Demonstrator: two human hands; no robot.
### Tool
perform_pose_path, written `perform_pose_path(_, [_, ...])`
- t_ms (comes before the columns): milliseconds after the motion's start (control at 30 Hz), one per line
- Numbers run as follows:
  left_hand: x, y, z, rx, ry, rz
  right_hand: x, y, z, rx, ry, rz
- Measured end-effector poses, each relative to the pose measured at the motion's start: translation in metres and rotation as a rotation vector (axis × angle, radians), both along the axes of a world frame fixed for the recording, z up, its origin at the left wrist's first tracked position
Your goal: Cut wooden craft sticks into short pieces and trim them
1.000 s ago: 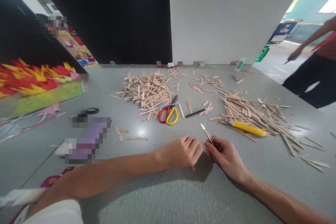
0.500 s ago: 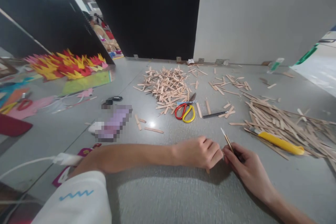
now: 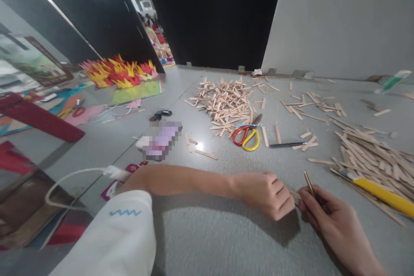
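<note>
My left hand (image 3: pixel 268 194) rests on the grey table (image 3: pixel 210 233) with its fingers curled shut, pinching one end of a small wooden stick (image 3: pixel 295 194). My right hand (image 3: pixel 333 220) sits just to its right, closed round a thin craft knife (image 3: pixel 309 184) whose handle points up and away from me. The two hands almost touch over the stick. A large heap of cut wooden sticks (image 3: pixel 224 101) lies further back, and long sticks (image 3: pixel 368 155) are spread out at the right.
Red and yellow scissors (image 3: pixel 246 136) and a black pen (image 3: pixel 287 144) lie beyond my hands. A yellow utility knife (image 3: pixel 383 194) lies on the long sticks. A blurred-out object (image 3: pixel 160 140), a white cable (image 3: pixel 74 177) and coloured paper crafts (image 3: pixel 119 71) are at the left.
The view has swung left, so everything has shifted right in the picture. Both hands keep their grip on the stick and knife. The person at the right has gone out of view.
</note>
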State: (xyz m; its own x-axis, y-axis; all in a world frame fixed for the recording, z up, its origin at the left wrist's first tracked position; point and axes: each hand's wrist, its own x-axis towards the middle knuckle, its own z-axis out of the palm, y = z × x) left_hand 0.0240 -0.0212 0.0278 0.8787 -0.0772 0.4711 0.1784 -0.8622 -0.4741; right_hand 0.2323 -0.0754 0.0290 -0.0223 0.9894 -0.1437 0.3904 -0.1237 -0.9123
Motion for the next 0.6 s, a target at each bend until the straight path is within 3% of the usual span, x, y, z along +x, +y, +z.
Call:
perform_pose_path(433, [0.01, 0.004, 0.0, -0.157, 0.174, 0.089, 0.008, 0.007, 0.004, 0.094, -0.176, 0.086])
perform_pose_path(600, [0.012, 0.005, 0.006, -0.214, 0.237, 0.134, 0.016, 0.009, -0.004, 0.119, -0.211, 0.108])
